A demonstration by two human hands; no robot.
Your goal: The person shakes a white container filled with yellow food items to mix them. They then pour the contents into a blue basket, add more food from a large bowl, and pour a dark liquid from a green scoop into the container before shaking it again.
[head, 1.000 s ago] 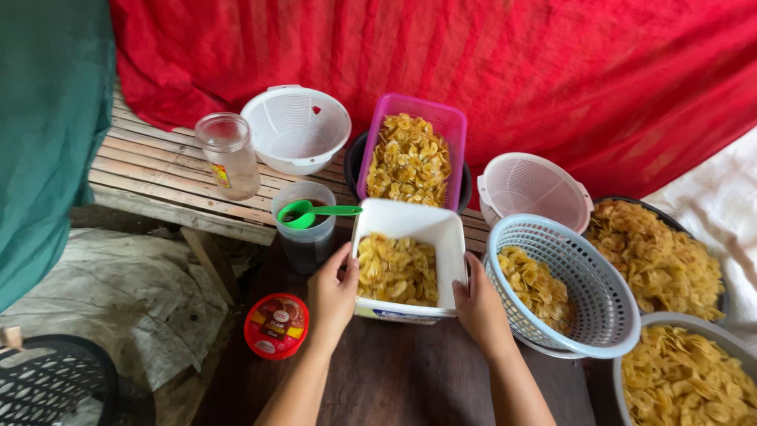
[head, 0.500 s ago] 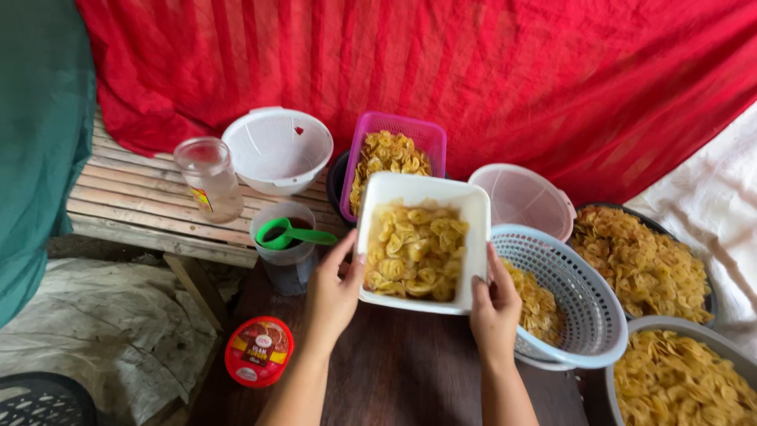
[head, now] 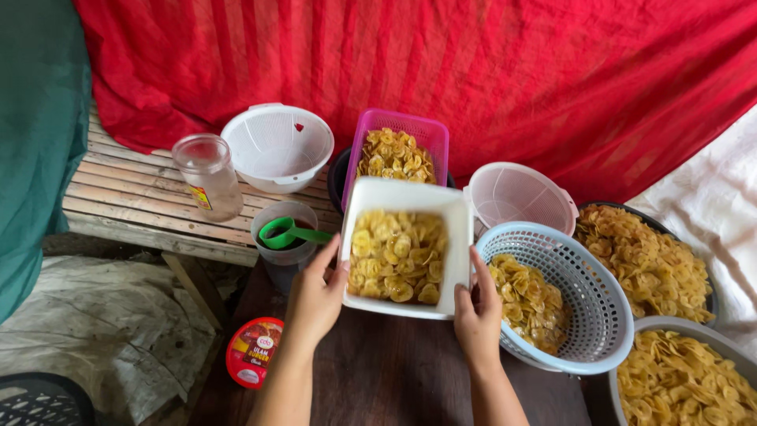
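A white square tub (head: 407,202) of yellow banana chips (head: 396,255) is lifted and tilted toward me above the dark table (head: 394,379). My left hand (head: 315,297) grips its near left corner. My right hand (head: 475,312) grips its near right corner. Right of the tub stands a pale blue basket (head: 587,304) partly filled with chips. Behind the tub is a pink basket (head: 398,126) heaped with chips.
On the slatted bench (head: 134,201) stand a glass jar (head: 208,177) and a white strainer bowl (head: 277,145). A clear cup with a green scoop (head: 285,234), a red lid (head: 254,352), a pale pink strainer (head: 520,197) and two big chip bowls (head: 646,260) (head: 686,383) surround me.
Both hands have raised the white tub off the table and tipped its open side toward me. The view has shifted a little to the right.
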